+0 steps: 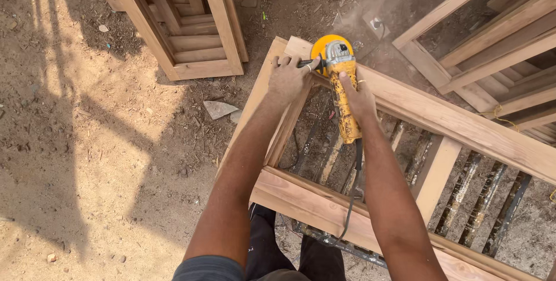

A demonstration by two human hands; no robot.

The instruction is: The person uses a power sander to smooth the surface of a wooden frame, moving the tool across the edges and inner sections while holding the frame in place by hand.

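A person's left hand (288, 78) wraps the side handle and the right hand (358, 98) clasps the body of a yellow, dust-caked angle grinder (340, 81), its disc just beyond the fingertips on the pale wooden frame's (457, 124) corner; sanding appears underway, needing steady pressure along the rail.

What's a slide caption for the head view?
Both hands, left hand and right hand, hold a yellow angle grinder on a wooden frame corner.

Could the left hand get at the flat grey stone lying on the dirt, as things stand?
Probably not right away. The left hand is wrapped on the side handle of the yellow grinder over the wooden frame. The stone lies apart on open dirt, unobstructed, but the hand would have to let go first.
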